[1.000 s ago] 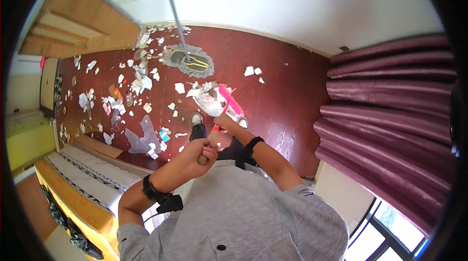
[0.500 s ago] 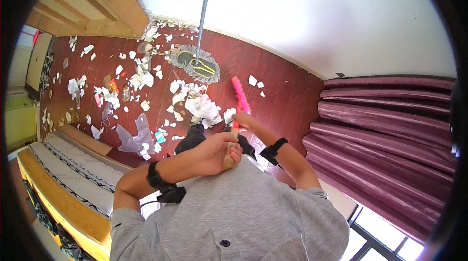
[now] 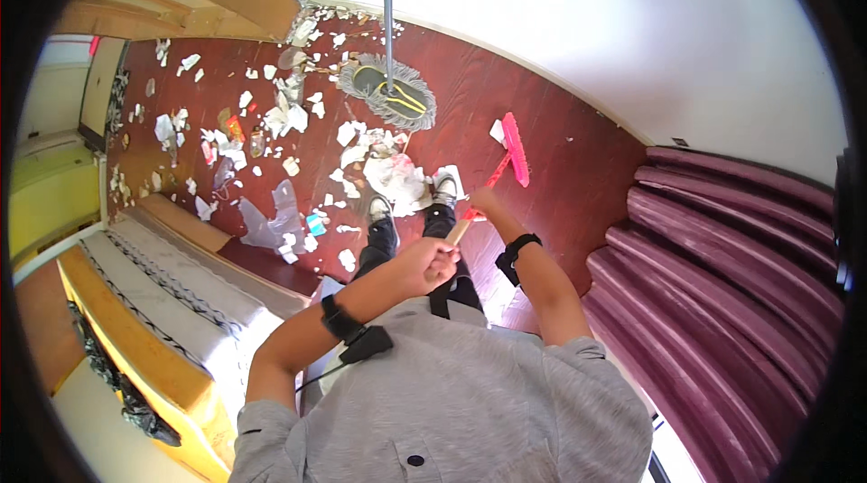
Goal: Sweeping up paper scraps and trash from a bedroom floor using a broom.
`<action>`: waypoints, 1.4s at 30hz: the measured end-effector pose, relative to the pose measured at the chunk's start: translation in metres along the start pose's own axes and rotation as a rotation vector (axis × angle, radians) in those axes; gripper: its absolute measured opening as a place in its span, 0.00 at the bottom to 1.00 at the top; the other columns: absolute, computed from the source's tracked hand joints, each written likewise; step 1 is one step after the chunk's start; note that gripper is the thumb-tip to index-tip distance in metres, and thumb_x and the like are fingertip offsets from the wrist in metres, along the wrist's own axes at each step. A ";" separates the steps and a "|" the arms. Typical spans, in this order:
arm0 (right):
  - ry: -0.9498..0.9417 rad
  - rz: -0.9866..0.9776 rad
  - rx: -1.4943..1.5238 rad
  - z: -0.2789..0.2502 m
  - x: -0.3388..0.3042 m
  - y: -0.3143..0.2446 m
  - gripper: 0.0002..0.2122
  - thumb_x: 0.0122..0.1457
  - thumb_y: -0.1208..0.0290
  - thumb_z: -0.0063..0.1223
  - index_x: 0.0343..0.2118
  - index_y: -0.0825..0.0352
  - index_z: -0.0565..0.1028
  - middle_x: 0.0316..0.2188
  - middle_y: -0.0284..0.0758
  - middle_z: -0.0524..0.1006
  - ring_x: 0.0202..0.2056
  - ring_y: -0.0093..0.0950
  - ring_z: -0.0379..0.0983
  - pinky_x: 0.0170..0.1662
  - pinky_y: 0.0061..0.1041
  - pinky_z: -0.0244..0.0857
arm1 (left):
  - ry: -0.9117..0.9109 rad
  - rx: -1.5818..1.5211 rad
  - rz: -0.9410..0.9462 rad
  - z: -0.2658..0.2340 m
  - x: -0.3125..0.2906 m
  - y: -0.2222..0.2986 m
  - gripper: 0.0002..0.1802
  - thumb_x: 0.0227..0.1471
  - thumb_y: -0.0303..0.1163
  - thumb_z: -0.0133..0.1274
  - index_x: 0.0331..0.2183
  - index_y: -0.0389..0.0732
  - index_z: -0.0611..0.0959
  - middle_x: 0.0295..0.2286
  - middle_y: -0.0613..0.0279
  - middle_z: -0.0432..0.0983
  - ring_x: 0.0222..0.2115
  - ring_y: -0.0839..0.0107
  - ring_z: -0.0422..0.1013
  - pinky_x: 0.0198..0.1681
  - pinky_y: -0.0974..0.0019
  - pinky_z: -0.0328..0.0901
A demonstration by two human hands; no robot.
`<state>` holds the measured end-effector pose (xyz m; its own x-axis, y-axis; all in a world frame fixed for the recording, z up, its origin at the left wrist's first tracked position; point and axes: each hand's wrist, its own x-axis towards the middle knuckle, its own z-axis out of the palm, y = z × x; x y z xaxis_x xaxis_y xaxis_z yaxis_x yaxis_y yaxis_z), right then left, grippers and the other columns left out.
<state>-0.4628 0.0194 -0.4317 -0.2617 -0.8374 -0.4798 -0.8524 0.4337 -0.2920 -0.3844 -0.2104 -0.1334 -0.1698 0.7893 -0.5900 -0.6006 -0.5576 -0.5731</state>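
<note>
Both of my hands are closed round a broom with a pink-red head (image 3: 514,151) and a pale wooden handle. My left hand (image 3: 429,264) grips the handle's upper end, in front of my body. Lower down, my right hand (image 3: 486,203) holds the handle near its red socket. The bristled head is down at the floor, right of my feet, with a white scrap (image 3: 497,131) against its left side. A crumpled white plastic bag (image 3: 396,178) lies before my shoes, among scattered paper pieces.
A grey fringed mop (image 3: 388,93) stands ahead, its pole rising by the white wall. Paper scraps, wrappers and a clear plastic sheet (image 3: 274,212) litter the reddish wooden floor to the left. A mattress (image 3: 153,280) lies at left; purple curtains (image 3: 722,257) hang at right.
The broom head has swung to the right, away from the bag, and turned. My hands have moved forward, away from my body. The whole view has shifted, with more of my legs and shoes showing.
</note>
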 end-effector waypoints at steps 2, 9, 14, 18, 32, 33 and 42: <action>0.111 -0.115 0.036 0.024 0.021 -0.017 0.08 0.30 0.63 0.59 0.13 0.60 0.75 0.16 0.35 0.74 0.20 0.36 0.72 0.20 0.34 0.65 | 0.035 -0.105 0.016 0.002 -0.037 -0.004 0.06 0.51 0.22 0.40 0.33 0.33 0.65 0.21 0.65 0.61 0.14 0.86 0.55 0.11 0.84 0.51; -0.001 0.721 1.386 -0.155 0.060 -0.175 0.08 0.43 0.70 0.50 0.22 0.70 0.74 0.18 0.39 0.73 0.19 0.28 0.71 0.21 0.29 0.67 | 0.161 -0.298 0.232 0.012 -0.127 -0.063 0.04 0.53 0.26 0.41 0.28 0.35 0.67 0.20 0.66 0.62 0.15 0.81 0.58 0.15 0.82 0.57; 0.245 0.812 1.832 -0.159 0.046 -0.203 0.08 0.47 0.69 0.48 0.26 0.67 0.69 0.15 0.28 0.65 0.19 0.25 0.66 0.22 0.28 0.67 | -0.059 -0.087 0.095 -0.028 -0.143 -0.054 0.05 0.53 0.27 0.41 0.31 0.35 0.66 0.21 0.65 0.63 0.18 0.81 0.60 0.18 0.81 0.62; 0.256 0.857 1.755 -0.138 0.047 -0.228 0.10 0.50 0.68 0.45 0.34 0.66 0.66 0.25 0.34 0.69 0.23 0.27 0.69 0.23 0.30 0.70 | -0.092 0.035 0.026 -0.078 -0.163 -0.037 0.05 0.51 0.26 0.43 0.30 0.35 0.66 0.22 0.65 0.63 0.17 0.82 0.62 0.18 0.82 0.63; 0.096 0.982 2.164 -0.023 0.159 -0.314 0.07 0.53 0.72 0.41 0.20 0.64 0.67 0.14 0.31 0.67 0.14 0.25 0.65 0.17 0.20 0.63 | 0.014 -0.177 -0.052 -0.171 -0.237 0.061 0.02 0.49 0.20 0.36 0.27 0.31 0.62 0.19 0.64 0.59 0.14 0.80 0.59 0.15 0.80 0.61; 0.156 0.989 2.270 -0.046 0.173 -0.327 0.07 0.54 0.72 0.41 0.22 0.65 0.66 0.14 0.32 0.67 0.14 0.26 0.65 0.16 0.21 0.63 | 0.067 -0.195 -0.003 -0.176 -0.247 0.075 0.01 0.49 0.20 0.36 0.27 0.31 0.62 0.19 0.63 0.60 0.15 0.80 0.59 0.15 0.81 0.61; 0.131 0.945 2.145 -0.116 0.310 -0.298 0.08 0.53 0.70 0.42 0.19 0.64 0.68 0.13 0.32 0.67 0.14 0.24 0.66 0.14 0.23 0.61 | -0.065 -0.340 -0.107 -0.154 -0.346 0.203 0.08 0.48 0.19 0.40 0.35 0.28 0.65 0.21 0.65 0.59 0.16 0.79 0.59 0.18 0.81 0.59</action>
<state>-0.3423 -0.4079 -0.3975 -0.2418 -0.2452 -0.9388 0.9577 0.0953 -0.2715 -0.3276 -0.6361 -0.1330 -0.1758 0.8566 -0.4851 -0.3254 -0.5156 -0.7926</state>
